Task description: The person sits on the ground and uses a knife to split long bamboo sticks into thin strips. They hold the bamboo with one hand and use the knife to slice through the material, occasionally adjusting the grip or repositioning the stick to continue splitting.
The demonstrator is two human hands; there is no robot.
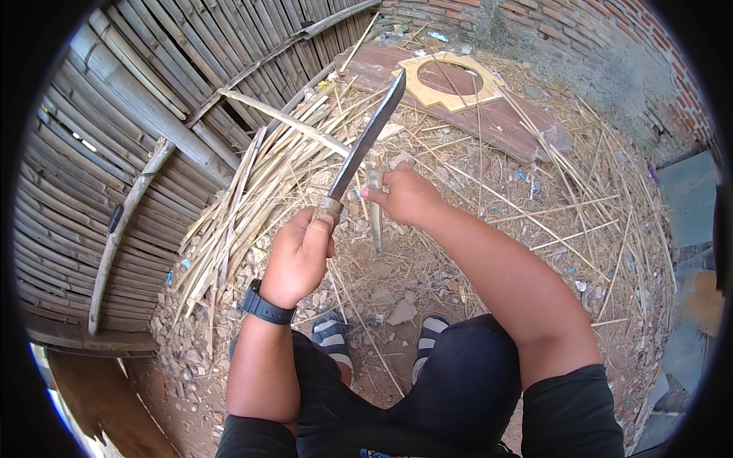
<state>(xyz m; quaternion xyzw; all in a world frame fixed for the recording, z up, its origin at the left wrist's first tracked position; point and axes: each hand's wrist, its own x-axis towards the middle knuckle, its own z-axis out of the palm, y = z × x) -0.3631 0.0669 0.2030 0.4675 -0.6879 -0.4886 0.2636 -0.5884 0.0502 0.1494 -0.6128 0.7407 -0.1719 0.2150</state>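
Observation:
My left hand (298, 256), with a black watch on its wrist, is closed round the handle of a machete (368, 137). The long dark blade points up and away, tilted to the right. Just right of it, my right hand (406, 195) grips a short split piece of bamboo (376, 217) that stands roughly upright over the ground. The right thumb crosses the bamboo's near side; the other fingers are partly hidden behind the hand. Behind the blade, a longer pale bamboo strip (286, 118) slants down from the left wall.
A heap of bamboo strips (248, 198) lies along the slatted bamboo wall (92, 198). At the back, a yellow board with a round hole (427, 96) rests on a brown wooden panel (527, 126) by the brick wall (611, 46). Rubble and shavings cover the ground round my sandalled feet.

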